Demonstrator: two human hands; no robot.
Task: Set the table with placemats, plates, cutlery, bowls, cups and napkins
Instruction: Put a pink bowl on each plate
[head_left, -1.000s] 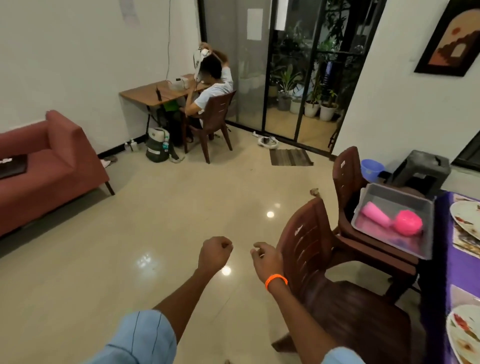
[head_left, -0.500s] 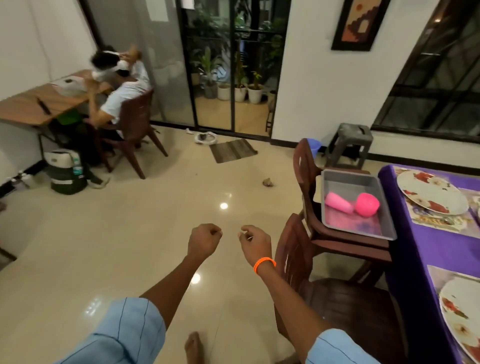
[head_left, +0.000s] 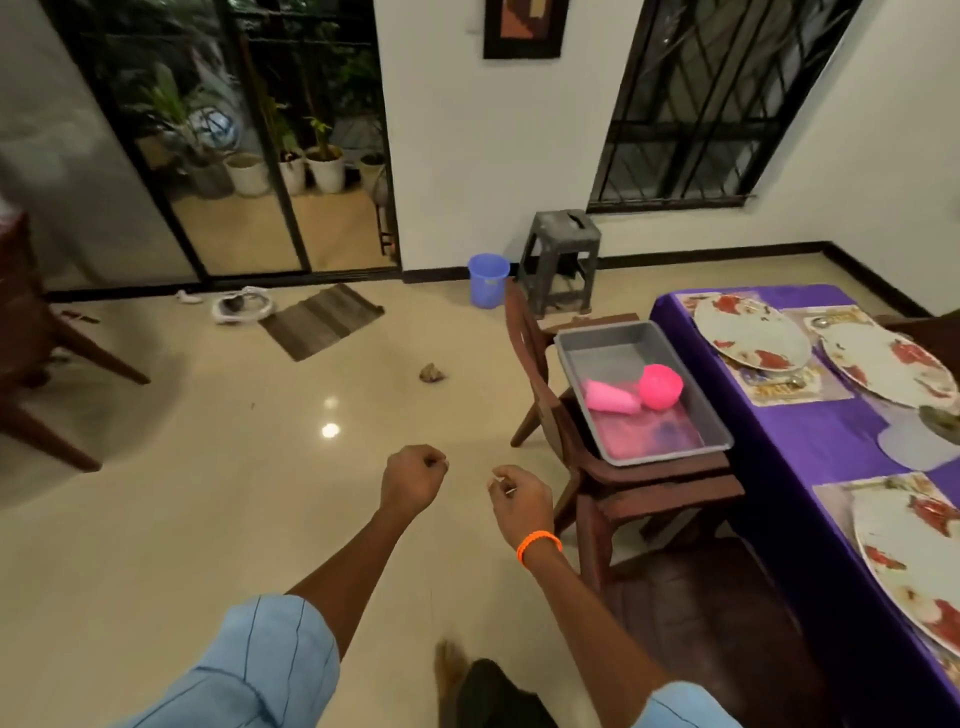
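Note:
My left hand (head_left: 413, 480) and my right hand (head_left: 514, 500), which has an orange wristband, hover over the floor with fingers curled, and I see nothing held in either. To their right a grey tray (head_left: 613, 358) rests on a brown chair (head_left: 535, 364). It holds a pink cup (head_left: 610, 399) lying on its side and a second pink, rounded cup or bowl (head_left: 660, 387). Further right, the table with a purple cloth (head_left: 810, 436) carries three floral plates (head_left: 750, 332) (head_left: 888, 364) (head_left: 914, 551) on placemats (head_left: 795, 389), with a spoon (head_left: 779, 385).
A second brown chair (head_left: 675, 597) stands close to the table at lower right. A blue bucket (head_left: 488, 280) and a grey stool (head_left: 561, 260) stand by the far wall. A doormat (head_left: 322, 322) lies before the glass door. Chair legs (head_left: 62, 364) show at left.
The view has swung right, bringing the table, plates and tray further into sight. Both hands stay curled in front of me, about as far apart as before.

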